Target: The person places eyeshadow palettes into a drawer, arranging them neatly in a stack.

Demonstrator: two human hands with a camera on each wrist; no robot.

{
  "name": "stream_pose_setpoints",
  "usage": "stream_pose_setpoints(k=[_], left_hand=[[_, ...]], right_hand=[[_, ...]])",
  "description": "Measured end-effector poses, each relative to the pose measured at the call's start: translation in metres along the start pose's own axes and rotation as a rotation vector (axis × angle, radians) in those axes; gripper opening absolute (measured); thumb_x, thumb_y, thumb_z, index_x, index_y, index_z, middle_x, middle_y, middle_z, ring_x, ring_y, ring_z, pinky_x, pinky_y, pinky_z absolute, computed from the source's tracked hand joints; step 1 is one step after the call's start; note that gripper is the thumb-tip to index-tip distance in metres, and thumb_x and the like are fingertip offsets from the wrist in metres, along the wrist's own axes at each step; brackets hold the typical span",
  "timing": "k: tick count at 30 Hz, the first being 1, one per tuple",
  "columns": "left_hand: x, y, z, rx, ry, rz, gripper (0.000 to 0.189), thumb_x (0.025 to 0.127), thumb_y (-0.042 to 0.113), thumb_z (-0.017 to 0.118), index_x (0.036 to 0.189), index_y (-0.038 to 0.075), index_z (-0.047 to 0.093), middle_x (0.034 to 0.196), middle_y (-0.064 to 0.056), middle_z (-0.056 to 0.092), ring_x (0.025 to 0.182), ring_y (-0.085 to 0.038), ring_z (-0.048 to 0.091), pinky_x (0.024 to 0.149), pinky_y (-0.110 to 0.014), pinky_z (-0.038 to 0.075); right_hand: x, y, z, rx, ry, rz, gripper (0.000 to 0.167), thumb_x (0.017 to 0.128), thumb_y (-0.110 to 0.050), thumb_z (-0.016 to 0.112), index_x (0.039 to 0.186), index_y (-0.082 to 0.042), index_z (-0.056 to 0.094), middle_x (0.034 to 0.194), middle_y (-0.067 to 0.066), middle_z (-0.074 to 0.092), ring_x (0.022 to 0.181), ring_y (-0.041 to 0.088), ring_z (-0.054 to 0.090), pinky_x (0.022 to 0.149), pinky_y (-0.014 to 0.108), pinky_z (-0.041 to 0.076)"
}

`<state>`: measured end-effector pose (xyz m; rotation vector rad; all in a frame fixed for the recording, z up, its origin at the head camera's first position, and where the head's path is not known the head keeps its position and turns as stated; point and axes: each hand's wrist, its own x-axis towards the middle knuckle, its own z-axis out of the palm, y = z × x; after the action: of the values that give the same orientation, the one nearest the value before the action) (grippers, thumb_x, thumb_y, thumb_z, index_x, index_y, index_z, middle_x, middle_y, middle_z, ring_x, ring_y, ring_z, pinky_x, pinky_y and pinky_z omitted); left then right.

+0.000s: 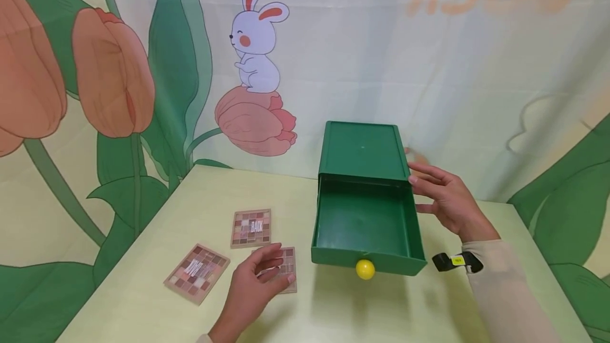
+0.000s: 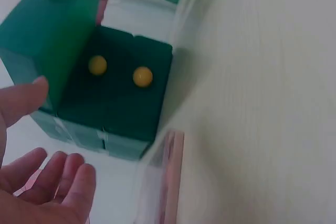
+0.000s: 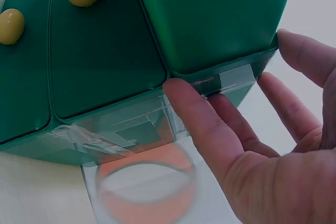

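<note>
A green drawer cabinet stands on the table with its top drawer pulled far out, so the green floor inside shows. That drawer has a round yellow knob. My right hand rests against the cabinet's right side, its fingertips on the taped clear side panel. My left hand, fingers loosely bent and apart, hovers over an eyeshadow palette and partly hides it. In the left wrist view this hand has nothing between thumb and fingers.
Two more eyeshadow palettes lie left of my left hand: one marked BACK and a tilted one. Below the pulled-out drawer are two closed drawers with yellow knobs. A printed curtain hangs behind the table.
</note>
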<state>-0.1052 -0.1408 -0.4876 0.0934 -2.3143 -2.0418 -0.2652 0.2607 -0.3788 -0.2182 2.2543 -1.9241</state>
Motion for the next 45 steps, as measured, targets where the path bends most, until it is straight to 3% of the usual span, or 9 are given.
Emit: stream_pose_setpoints(k=[6,11,14,21,24,28,34,41,45], left_hand=[[0.018,-0.012,-0.022,0.194,-0.087,0.029,0.069,0.081,0.009,0.092,0.144,0.014,0.063,0.145,-0.010,0.066,0.132,-0.032,0.064,0.111,-0.041,0.055],[0.032,-0.019,-0.034,0.422,-0.129,0.057,0.081,0.076,0.016,0.097,0.148,0.012,0.060,0.147,-0.011,0.064,0.130,-0.034,0.065,0.107,-0.048,0.057],[0.039,-0.021,-0.037,0.512,-0.153,0.078,0.083,0.075,0.019,0.097,0.149,0.012,0.059,0.150,-0.011,0.062,0.131,-0.035,0.064,0.109,-0.052,0.055],[0.047,-0.027,-0.040,0.579,-0.178,0.101,0.088,0.072,0.016,0.099,0.149,0.008,0.058,0.153,-0.013,0.058,0.137,-0.035,0.059,0.119,-0.056,0.045],[0.049,-0.030,-0.041,0.599,-0.198,0.113,0.090,0.070,0.019,0.100,0.149,0.006,0.058,0.153,-0.015,0.057,0.139,-0.038,0.056,0.121,-0.057,0.042],[0.050,-0.033,-0.041,0.624,-0.218,0.128,0.094,0.068,0.023,0.101,0.148,0.004,0.057,0.151,-0.016,0.058,0.140,-0.038,0.054,0.121,-0.058,0.042],[0.052,-0.033,-0.043,0.694,-0.254,0.145,0.098,0.065,0.021,0.102,0.149,0.002,0.055,0.148,-0.017,0.059,0.137,-0.038,0.054,0.121,-0.057,0.042],[0.053,-0.032,-0.045,0.789,-0.333,0.168,0.107,0.056,0.037,0.105,0.147,0.003,0.060,0.152,-0.013,0.055,0.143,-0.038,0.047,0.122,-0.056,0.042],[0.054,-0.031,-0.046,0.814,-0.356,0.177,0.112,0.054,0.039,0.105,0.149,0.004,0.057,0.153,-0.012,0.054,0.144,-0.036,0.045,0.122,-0.056,0.042]], right_hand=[[0.001,0.001,0.000,0.019,-0.007,0.003,0.065,0.103,-0.041,0.069,0.160,-0.020,0.047,0.144,-0.001,0.056,0.115,0.013,0.069,0.092,0.051,0.064],[0.001,0.001,0.000,0.026,-0.014,-0.003,0.064,0.103,-0.039,0.068,0.160,-0.019,0.048,0.145,0.001,0.055,0.115,0.013,0.069,0.091,0.052,0.064],[0.000,0.001,-0.001,0.033,-0.012,-0.010,0.064,0.103,-0.038,0.068,0.160,-0.018,0.048,0.142,-0.001,0.056,0.114,0.013,0.070,0.090,0.052,0.064],[0.001,0.000,0.000,0.021,-0.013,-0.013,0.064,0.104,-0.038,0.068,0.161,-0.019,0.047,0.141,-0.001,0.055,0.115,0.013,0.069,0.092,0.055,0.063],[0.000,0.001,0.000,0.002,-0.006,-0.008,0.064,0.104,-0.040,0.067,0.161,-0.020,0.046,0.147,0.005,0.053,0.115,0.013,0.069,0.095,0.060,0.061],[-0.001,0.001,0.000,-0.008,0.002,0.000,0.065,0.104,-0.042,0.067,0.161,-0.021,0.046,0.151,0.008,0.050,0.114,0.012,0.069,0.096,0.060,0.061],[-0.001,0.003,0.000,0.010,0.004,0.006,0.066,0.103,-0.042,0.068,0.161,-0.021,0.046,0.145,0.002,0.054,0.114,0.012,0.070,0.094,0.056,0.063],[-0.001,0.004,0.001,0.003,0.003,-0.004,0.065,0.104,-0.041,0.067,0.162,-0.020,0.046,0.154,0.011,0.048,0.114,0.011,0.070,0.094,0.056,0.062],[-0.001,0.002,0.001,0.006,0.004,-0.007,0.065,0.104,-0.041,0.067,0.161,-0.020,0.046,0.151,0.008,0.051,0.113,0.011,0.070,0.094,0.056,0.063]])
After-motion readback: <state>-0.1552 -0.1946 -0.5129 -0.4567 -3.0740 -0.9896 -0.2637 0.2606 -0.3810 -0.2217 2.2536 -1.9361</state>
